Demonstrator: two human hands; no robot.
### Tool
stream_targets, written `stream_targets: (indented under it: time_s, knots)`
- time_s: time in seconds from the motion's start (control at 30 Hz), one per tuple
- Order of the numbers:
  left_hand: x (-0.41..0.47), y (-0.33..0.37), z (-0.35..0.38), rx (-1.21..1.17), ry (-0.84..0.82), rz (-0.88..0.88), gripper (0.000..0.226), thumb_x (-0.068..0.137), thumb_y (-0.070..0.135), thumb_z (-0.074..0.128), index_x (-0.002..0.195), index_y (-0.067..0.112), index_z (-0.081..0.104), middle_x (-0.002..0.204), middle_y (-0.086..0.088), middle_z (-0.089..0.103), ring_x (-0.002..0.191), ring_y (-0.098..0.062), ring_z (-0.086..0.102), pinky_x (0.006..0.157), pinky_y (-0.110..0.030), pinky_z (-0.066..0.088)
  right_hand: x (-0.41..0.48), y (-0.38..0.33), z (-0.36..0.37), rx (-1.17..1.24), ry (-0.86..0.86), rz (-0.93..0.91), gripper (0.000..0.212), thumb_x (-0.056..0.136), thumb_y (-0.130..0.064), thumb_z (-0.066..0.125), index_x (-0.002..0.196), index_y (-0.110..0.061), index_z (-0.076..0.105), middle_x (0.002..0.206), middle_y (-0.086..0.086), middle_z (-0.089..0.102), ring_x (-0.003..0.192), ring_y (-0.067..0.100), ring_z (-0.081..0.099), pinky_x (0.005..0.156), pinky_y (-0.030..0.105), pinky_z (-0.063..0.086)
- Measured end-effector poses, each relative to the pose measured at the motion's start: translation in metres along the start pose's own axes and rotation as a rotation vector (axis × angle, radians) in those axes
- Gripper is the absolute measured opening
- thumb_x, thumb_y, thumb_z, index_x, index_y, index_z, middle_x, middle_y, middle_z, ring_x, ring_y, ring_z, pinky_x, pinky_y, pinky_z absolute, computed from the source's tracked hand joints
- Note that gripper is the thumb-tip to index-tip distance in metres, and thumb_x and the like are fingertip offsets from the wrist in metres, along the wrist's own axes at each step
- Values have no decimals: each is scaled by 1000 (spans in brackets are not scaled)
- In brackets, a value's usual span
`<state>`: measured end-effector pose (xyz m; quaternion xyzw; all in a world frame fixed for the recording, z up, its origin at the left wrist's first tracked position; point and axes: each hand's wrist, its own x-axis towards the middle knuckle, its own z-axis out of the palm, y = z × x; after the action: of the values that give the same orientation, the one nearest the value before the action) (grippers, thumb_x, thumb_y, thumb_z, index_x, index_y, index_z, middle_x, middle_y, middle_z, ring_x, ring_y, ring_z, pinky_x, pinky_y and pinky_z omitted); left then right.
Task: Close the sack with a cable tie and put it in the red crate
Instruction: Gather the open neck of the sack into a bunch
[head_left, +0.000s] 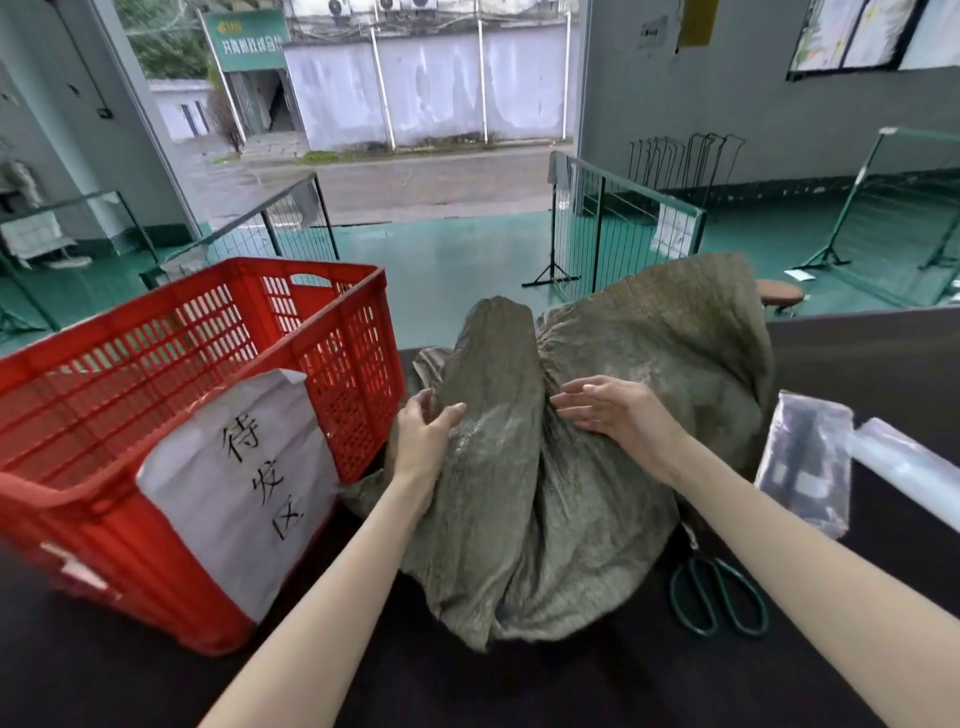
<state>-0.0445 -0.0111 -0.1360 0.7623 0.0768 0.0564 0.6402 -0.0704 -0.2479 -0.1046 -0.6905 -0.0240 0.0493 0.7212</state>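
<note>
Sack on tabletop, both hands gathering the cloth

Head view, items in order:

1. Sack (582, 467). Olive woven cloth, slack and rumpled, lying on the dark tabletop (649, 686) directly in front of the person, just right of the crate. Not yet tied; no cable tie can be made out on it. One fold stands up in a ridge between the hands, likely bunched there to form a neck for tying.

2. Left hand (423, 441). Forearm reaches forward from lower left, palm toward the ridge. Grip partly closed: thumb and fingers curl round the left flank of the ridge, pinching cloth.

3. Right hand (613, 415). Forearm comes in from lower right. Grip open: fingers extended and flat on the cloth at the right of the ridge, pressing rather than holding.

4. Crate (182, 415). Red, slatted, with a white paper label on its near side; stands at left, within easy reach for the drop-in.

5. Scissors (719, 597). Green-handled, flat on the tabletop right of the sack, presumably for trimming the tie.

6. Clear bags (810, 457). At far right; contents unclear.
</note>
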Motion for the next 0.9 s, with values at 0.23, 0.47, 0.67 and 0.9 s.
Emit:
stream_targets:
  time_s: [0.23, 0.47, 0.67, 0.9]
  knots:
    - [-34, -20, 20, 72, -237, 30, 91, 80, 19, 75, 151, 16, 18, 138, -2, 53, 123, -16, 54, 111, -33, 39, -25, 7, 9, -174, -16, -132, 27, 85, -12, 58, 111, -9, 65, 110, 9, 72, 104, 24, 67, 94, 34, 49]
    - [-87, -28, 29, 239, -309, 286, 74, 78, 8, 60, 146, 22, 37, 127, 3, 66, 120, -9, 59, 107, -36, 45, -53, 1, 17, -349, -87, -346, 43, 82, -14, 63, 124, -11, 56, 125, 2, 63, 116, 11, 59, 100, 29, 46]
    - [-124, -24, 29, 175, -577, 367, 47, 81, -9, 51, 121, 15, 61, 117, -2, 66, 114, -7, 59, 102, -28, 46, -65, 4, 21, -631, -125, -483, 57, 80, -4, 63, 132, -25, 51, 143, -11, 47, 138, 7, 35, 115, 36, 30]
    - [-139, -35, 12, 263, -673, 388, 19, 80, -4, 50, 93, -3, 64, 98, -13, 66, 97, -24, 64, 88, -44, 49, -77, 33, -3, -1041, -163, -420, 51, 75, -22, 45, 125, -27, 53, 109, -12, 66, 121, 2, 48, 117, 33, 14]
